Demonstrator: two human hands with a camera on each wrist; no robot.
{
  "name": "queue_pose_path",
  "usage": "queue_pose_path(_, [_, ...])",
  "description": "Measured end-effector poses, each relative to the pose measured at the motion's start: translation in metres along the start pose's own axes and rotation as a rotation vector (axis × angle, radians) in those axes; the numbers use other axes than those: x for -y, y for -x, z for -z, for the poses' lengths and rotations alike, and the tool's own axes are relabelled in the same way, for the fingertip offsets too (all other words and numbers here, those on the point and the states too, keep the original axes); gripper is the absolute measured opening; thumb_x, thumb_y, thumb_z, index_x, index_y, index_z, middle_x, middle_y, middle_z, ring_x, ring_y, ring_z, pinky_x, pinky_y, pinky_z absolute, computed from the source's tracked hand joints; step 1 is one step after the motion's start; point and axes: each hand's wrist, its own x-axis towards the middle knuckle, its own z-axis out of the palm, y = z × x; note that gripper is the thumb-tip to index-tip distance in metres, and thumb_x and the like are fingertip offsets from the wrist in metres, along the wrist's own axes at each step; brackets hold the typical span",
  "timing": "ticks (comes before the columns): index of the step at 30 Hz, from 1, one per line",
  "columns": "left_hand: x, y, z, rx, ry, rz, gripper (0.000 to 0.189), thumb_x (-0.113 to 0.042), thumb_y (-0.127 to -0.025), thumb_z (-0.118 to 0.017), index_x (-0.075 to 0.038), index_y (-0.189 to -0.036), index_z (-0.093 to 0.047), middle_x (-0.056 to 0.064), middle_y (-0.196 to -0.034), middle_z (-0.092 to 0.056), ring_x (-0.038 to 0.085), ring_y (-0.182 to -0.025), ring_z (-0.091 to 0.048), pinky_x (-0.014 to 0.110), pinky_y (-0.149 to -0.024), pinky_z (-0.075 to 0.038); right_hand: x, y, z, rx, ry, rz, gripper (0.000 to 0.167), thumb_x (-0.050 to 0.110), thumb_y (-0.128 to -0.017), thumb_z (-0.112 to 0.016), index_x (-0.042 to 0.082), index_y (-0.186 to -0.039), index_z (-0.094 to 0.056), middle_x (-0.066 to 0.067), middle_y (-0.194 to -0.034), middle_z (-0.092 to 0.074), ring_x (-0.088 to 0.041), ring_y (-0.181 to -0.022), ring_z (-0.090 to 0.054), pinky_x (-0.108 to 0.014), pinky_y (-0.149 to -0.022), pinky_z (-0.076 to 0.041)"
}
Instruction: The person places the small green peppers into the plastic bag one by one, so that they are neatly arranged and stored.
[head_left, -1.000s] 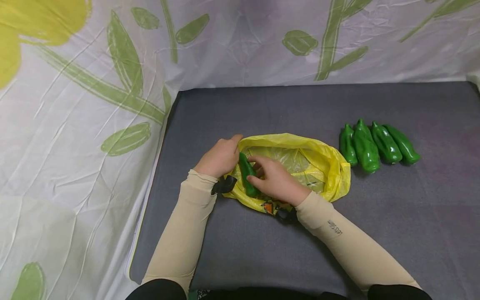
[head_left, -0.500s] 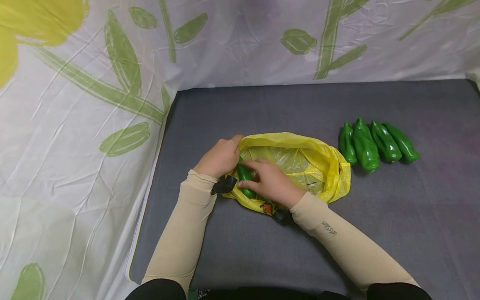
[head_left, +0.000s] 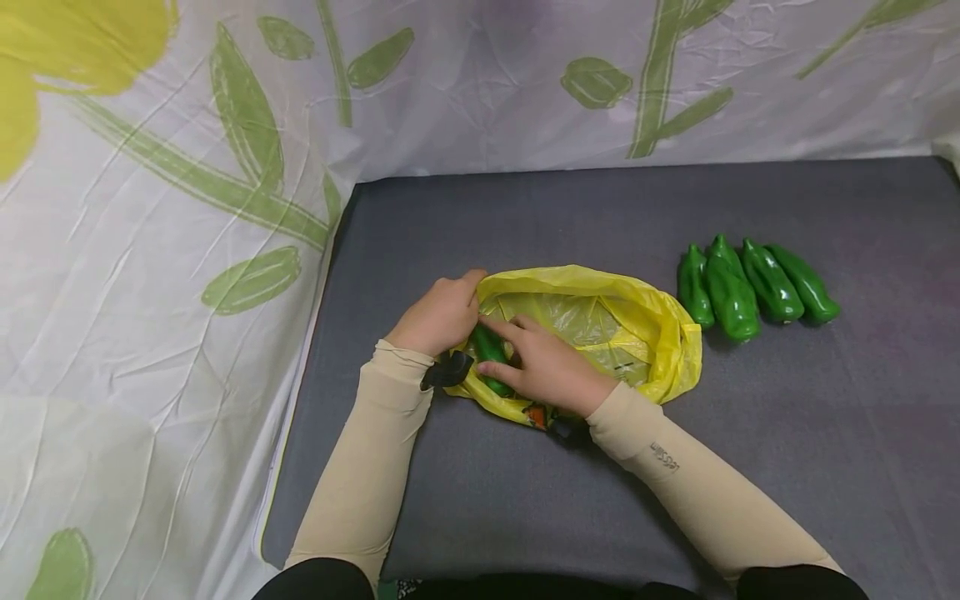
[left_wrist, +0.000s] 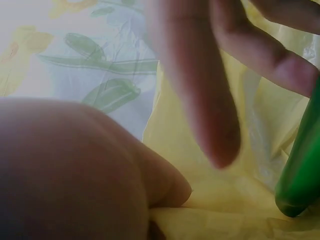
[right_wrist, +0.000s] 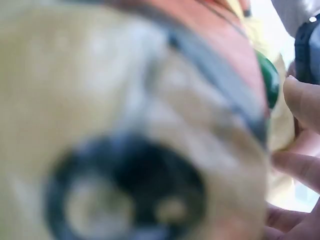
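A yellow plastic bag (head_left: pixel 577 279) lies on the table with its mouth spread wide. My left hand (head_left: pixel 442 312) grips its left rim; in the left wrist view the thumb side of that hand (left_wrist: pixel 100 165) is against the plastic. Inside the bag's left end is a green pepper (head_left: pixel 489 358), also visible in the left wrist view (green pepper (left_wrist: pixel 300 170)). Over the pepper is my right hand (head_left: pixel 543 362), thumb and index spread apart, with fingertips right at it. In the right wrist view the printed bag (right_wrist: pixel 220 65) is blurred and hides most of the pepper (right_wrist: pixel 270 82).
Several green peppers (head_left: pixel 731 296) lie side by side to the right of the bag on the dark grey table (head_left: pixel 525 221). A white cloth (head_left: pixel 480 108) with a leaf pattern hangs behind the table and along its left side.
The pepper has sunk lower into the left end of the bag. My right hand has shifted slightly left and its thumb and index have spread. My left hand stays at the rim.
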Motion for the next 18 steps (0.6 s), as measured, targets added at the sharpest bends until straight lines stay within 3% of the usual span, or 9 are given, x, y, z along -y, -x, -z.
queue_pose_path(3, [0.000,0.000,0.001,0.000,-0.004,0.003,0.047,-0.012,-0.113,-0.034,-0.004,-0.158,-0.043,0.017,-0.108,-0.072,0.021,-0.068,-0.064,0.036,-0.066,-0.054,0.001,0.003,0.006,-0.006,0.000,-0.003,0.069,0.044,-0.102,-0.070,0.015,-0.160,-0.046,-0.012,-0.123,-0.060,-0.019,-0.083,-0.059,-0.039,-0.077,-0.053])
queue_pose_path(10, [-0.001,0.001,0.001,0.010,-0.004,0.008,0.048,-0.013,-0.113,-0.034,-0.003,-0.159,-0.041,0.014,-0.096,-0.070,0.019,-0.060,-0.060,0.034,-0.061,-0.052,0.003,0.010,0.025,-0.043,0.057,0.022,0.055,0.038,-0.102,-0.070,0.008,-0.148,-0.060,-0.014,-0.126,-0.068,-0.024,-0.095,-0.068,-0.044,-0.084,-0.057])
queue_pose_path(14, [-0.001,0.001,0.001,0.009,0.001,0.014,0.048,-0.013,-0.113,-0.033,-0.004,-0.159,-0.041,0.014,-0.100,-0.071,0.020,-0.063,-0.061,0.036,-0.066,-0.052,0.005,0.016,0.040,-0.078,0.046,-0.005,0.050,0.035,-0.102,-0.072,0.007,-0.143,-0.064,-0.014,-0.125,-0.071,-0.027,-0.103,-0.071,-0.046,-0.086,-0.058])
queue_pose_path(18, [-0.001,0.000,0.001,0.005,-0.005,0.018,0.048,-0.014,-0.113,-0.033,-0.004,-0.159,-0.041,0.016,-0.107,-0.071,0.022,-0.069,-0.063,0.038,-0.072,-0.053,0.006,0.020,0.055,-0.103,0.040,-0.049,0.048,0.036,-0.101,-0.073,0.009,-0.140,-0.067,-0.013,-0.119,-0.073,-0.023,-0.093,-0.069,-0.043,-0.081,-0.058])
